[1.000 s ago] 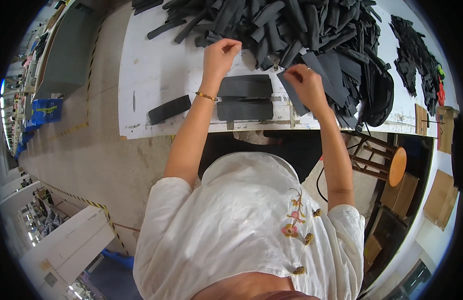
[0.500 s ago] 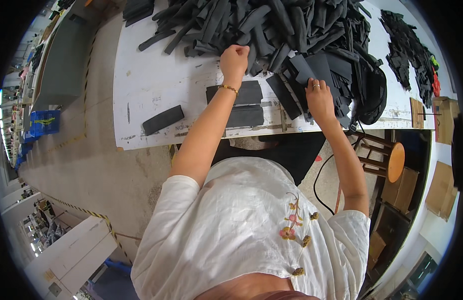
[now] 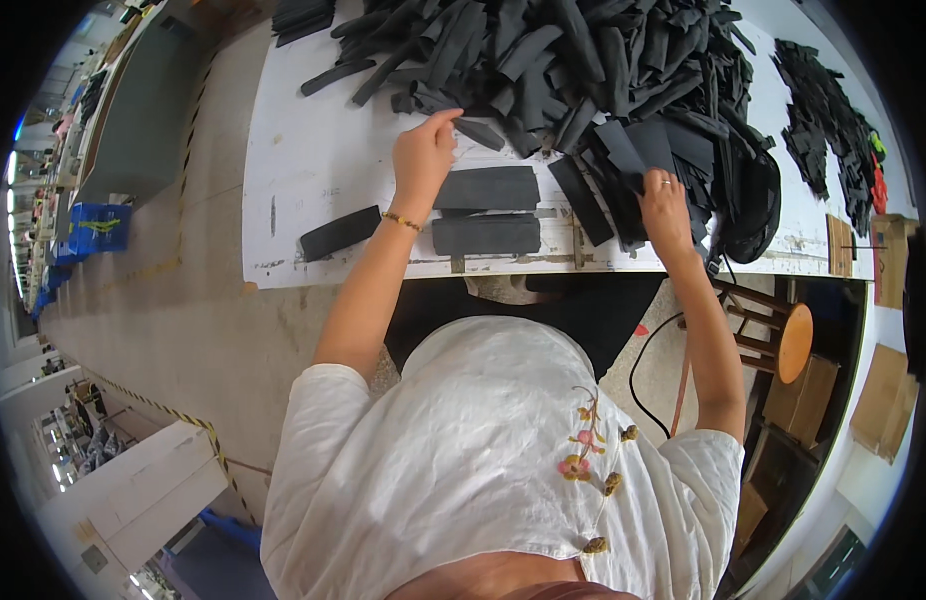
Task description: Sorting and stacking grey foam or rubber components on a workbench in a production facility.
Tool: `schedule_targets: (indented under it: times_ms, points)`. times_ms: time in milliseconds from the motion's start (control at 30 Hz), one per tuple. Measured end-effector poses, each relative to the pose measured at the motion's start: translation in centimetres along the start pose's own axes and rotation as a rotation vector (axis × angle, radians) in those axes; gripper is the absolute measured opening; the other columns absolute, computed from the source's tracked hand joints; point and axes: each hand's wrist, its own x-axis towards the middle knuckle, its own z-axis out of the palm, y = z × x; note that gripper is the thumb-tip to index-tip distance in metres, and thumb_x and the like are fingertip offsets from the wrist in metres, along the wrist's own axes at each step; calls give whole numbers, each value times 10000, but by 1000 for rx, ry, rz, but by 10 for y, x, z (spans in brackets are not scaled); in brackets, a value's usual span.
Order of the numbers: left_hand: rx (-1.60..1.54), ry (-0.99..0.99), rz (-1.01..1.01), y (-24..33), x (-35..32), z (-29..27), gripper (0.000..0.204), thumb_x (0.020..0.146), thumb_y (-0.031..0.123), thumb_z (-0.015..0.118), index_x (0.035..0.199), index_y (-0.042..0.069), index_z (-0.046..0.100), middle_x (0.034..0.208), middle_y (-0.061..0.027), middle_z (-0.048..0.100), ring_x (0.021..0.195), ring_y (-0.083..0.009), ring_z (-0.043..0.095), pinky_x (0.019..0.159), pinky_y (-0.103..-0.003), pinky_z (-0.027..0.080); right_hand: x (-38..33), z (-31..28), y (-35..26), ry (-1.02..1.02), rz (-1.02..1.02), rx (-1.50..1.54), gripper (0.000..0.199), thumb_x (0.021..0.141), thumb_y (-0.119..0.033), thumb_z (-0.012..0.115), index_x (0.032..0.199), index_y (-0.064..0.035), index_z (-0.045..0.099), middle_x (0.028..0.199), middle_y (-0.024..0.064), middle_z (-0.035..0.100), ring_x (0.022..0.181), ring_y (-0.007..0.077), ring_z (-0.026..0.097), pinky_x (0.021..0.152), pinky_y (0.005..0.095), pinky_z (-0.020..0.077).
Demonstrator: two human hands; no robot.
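Left hand [image 3: 421,168] has moved left along the dark pile [image 3: 581,50]; can't tell what its fingers or the right hand [image 3: 666,212] hold.

2 arms extended forward from the body, hands well apart. Left forearm [image 3: 361,295] slants up and inward; left wrist [image 3: 409,206] near straight. Left hand [image 3: 424,160]: 1 index finger [image 3: 446,118] stretched toward the right, other fingers curled; grip unclear. Right forearm [image 3: 711,325] angles up and inward to right wrist [image 3: 683,258]. Right hand [image 3: 666,213]: back upward, fingers close together, pointing forward; thumb not discernible.
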Motion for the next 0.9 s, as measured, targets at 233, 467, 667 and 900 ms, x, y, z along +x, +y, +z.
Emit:
schedule_targets:
  times_ms: [233,467,667,900]
  points:
    - [-888,46,-371,-23,-9,0,265,955,51,531,1208,-20,568,1104,-196,590,894,-321,691,731,-377,611,31,-33,-61,-21,50,547,369,751,-97,701,1007,-2,453,959,200,517,918,392,522,810,452,429]
    - [-1079,295,-340,-5,-18,-13,613,855,-146,527,1410,29,338,1024,-190,573,883,-315,670,812,-451,592,32,-30,-126,-145,-9,832,378,750,-28,711,1040,-1,470,1006,176,493,937,358,508,784,396,445]
    - [-1397,182,-432,-36,-28,-28,562,855,-166,492,1378,-31,337,1163,-259,576,1055,-388,625,927,-510,536,40,-38,-152,-341,53,1017,363,743,-44,757,1005,-6,508,960,117,503,859,251,506,775,313,420]
    - [-1560,39,-523,-21,-32,-29,348,922,-107,441,1264,-49,475,1222,-234,573,1170,-417,566,998,-507,499,51,-32,-163,-57,329,1601,517,757,-65,763,1218,0,535,929,16,495,870,154,490,757,290,414]
